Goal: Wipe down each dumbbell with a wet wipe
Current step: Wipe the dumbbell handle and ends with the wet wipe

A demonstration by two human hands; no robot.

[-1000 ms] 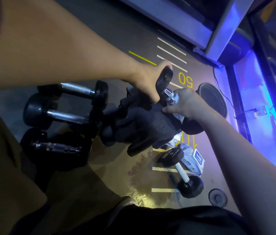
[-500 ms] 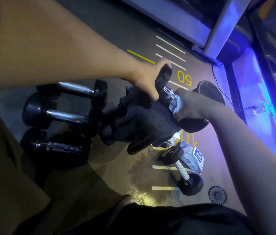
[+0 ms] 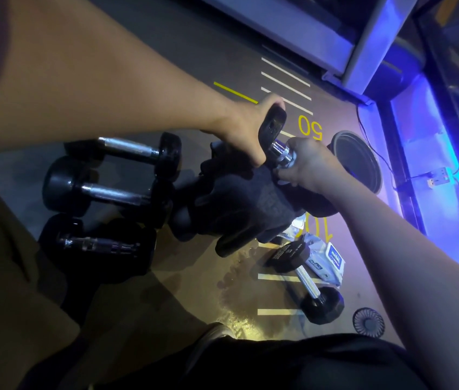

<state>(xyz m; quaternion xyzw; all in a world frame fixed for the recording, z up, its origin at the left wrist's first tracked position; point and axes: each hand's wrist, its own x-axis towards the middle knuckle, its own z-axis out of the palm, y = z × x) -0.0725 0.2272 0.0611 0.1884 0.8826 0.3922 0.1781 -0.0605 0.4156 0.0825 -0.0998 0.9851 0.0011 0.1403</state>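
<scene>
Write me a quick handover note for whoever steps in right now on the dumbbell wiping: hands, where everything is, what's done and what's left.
Left hand grips the upper head of the raised dumbbell.
Right hand is wrapped round its chrome handle, apparently with a wet wipe, mid-wipe.
A dark glove lies under the hands.
Three dumbbells lie on the floor at left, a small dumbbell at right beside the wipes pack.
Which are already wiped cannot be told; finish this one, then check the rest.
</scene>
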